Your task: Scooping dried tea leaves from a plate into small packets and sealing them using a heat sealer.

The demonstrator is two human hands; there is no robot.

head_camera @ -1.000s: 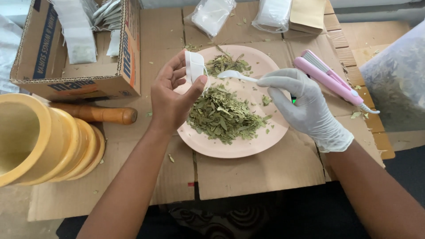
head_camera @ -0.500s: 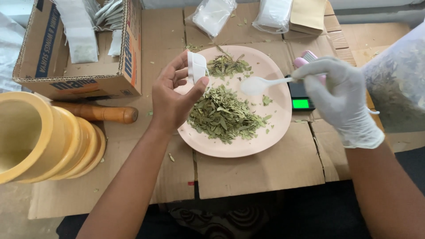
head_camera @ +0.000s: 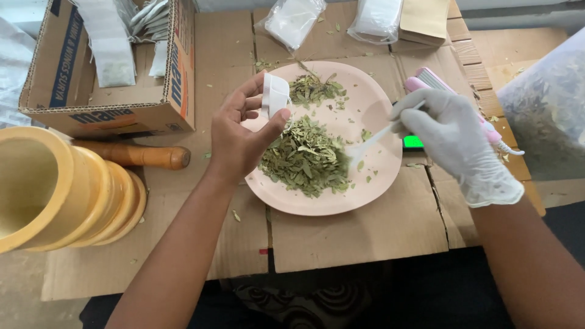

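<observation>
**Spoon at the leaf pile, pouch held open above the plate**

The spoon [head_camera: 368,144], thin white plastic, lies slanted across the plate's right half, its bowl touching the right edge of the leaves [head_camera: 306,156]. The right hand [head_camera: 454,137], in a wrinkled white glove, pinches the spoon's handle just past the plate's right rim. The pouch [head_camera: 275,95], a small white paper-like sachet, stands upright over the plate's upper left part, clamped between the thumb and fingers of the bare left hand [head_camera: 237,137], its mouth facing the leaves.

The leaves are dry, green, flat and crumpled, heaped in the plate's middle, with a smaller clump at its far edge. The plate [head_camera: 317,198] is round, smooth, pale pink, set on flattened brown cardboard [head_camera: 359,234].

Right of the plate, partly under the gloved hand, sits a scale [head_camera: 413,142] with a lit green display, and a slim pink sealer [head_camera: 436,82]. Left of the plate lies a wooden pestle [head_camera: 137,156] beside a yellow turned mortar [head_camera: 61,189]; beyond them, an open carton [head_camera: 109,67] holding white sachets. Beyond the plate lie clear bags [head_camera: 292,21].
</observation>
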